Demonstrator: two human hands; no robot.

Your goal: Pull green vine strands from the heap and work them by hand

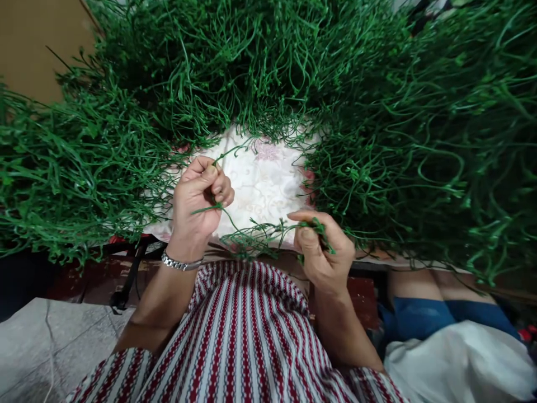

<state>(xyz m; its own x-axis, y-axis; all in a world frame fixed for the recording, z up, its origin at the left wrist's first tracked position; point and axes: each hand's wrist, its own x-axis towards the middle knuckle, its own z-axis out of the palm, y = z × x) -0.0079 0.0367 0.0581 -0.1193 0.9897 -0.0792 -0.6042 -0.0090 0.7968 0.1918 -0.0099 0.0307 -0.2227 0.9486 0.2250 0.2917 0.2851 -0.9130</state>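
My left hand [200, 198] is curled closed round a thin green plastic stem [232, 150] that runs up toward the piles. My right hand [321, 249] pinches a small bunch of green stems [260, 232] between thumb and fingers. Both hands hover over a white patterned cloth [262, 184] on the table. Huge heaps of green artificial stems [377, 112] surround the cloth on the left, back and right. A metal watch [181, 263] sits on my left wrist. My red-and-white striped garment [243, 336] fills the foreground.
Another person's legs in blue shorts [440, 313] and white fabric [457, 364] are at the lower right. A grey stone floor [46, 347] shows lower left, with a black cable [128, 280] hanging off the table edge. A tan wall [37, 39] stands at the top left.
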